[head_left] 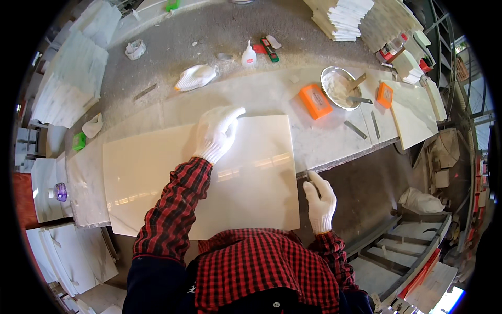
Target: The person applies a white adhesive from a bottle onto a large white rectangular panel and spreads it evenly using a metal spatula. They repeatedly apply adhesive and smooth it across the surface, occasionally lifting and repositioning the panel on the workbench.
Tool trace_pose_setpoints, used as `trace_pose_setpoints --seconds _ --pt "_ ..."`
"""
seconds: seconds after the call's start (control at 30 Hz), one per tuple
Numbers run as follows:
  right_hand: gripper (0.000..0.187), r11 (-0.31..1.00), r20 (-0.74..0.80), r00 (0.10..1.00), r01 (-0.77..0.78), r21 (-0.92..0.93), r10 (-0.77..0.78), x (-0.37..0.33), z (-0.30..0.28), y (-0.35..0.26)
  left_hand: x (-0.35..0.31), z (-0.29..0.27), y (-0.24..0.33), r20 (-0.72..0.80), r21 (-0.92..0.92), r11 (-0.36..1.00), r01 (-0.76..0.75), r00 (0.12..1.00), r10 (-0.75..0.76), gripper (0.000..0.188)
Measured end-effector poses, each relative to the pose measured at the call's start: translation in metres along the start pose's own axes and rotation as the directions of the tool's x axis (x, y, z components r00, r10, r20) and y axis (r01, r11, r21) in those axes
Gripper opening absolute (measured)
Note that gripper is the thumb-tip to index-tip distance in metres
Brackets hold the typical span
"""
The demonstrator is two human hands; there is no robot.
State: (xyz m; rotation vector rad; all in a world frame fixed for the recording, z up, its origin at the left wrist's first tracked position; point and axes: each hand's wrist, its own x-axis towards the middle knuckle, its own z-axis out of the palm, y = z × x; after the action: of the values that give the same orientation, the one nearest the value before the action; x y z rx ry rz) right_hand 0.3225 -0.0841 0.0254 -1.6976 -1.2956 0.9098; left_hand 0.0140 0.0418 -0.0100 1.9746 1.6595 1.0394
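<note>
A large glossy cream-white stone slab [256, 193] lies across the bench in front of me, its near edge against my body. My left hand [215, 133], in a white knit glove, grips the slab's far edge. Its thumb points right, and the fingertips are hidden past the edge. My right hand [321, 204], gloved too, is off the slab's right side, by the bench's front edge. Its thumb and index finger stand apart, and I make out nothing held between them.
On the bench [172, 112] are a metal bowl [340, 86] of pale paste with scrapers, orange boxes [315, 101], loose blades [356, 130], a white glove [196, 77] and a white squeeze bottle [249, 55]. Stone slabs [73, 78] stand stacked left; a metal frame [387, 254] is lower right.
</note>
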Motion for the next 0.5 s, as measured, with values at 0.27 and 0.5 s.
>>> trace_pose_setpoints --seconds 0.27,0.5 --pt "0.029 0.890 0.204 0.921 0.377 -0.259 -0.331 0.022 0.014 -0.038 0.001 0.008 -0.021 0.045 -0.008 1.000 0.013 0.999 -0.012 0.034" --pt "0.027 0.792 0.220 0.794 0.598 -0.122 -0.566 0.008 0.039 -0.035 0.004 -0.005 0.000 0.016 -0.018 1.000 0.024 1.000 -0.024 0.032"
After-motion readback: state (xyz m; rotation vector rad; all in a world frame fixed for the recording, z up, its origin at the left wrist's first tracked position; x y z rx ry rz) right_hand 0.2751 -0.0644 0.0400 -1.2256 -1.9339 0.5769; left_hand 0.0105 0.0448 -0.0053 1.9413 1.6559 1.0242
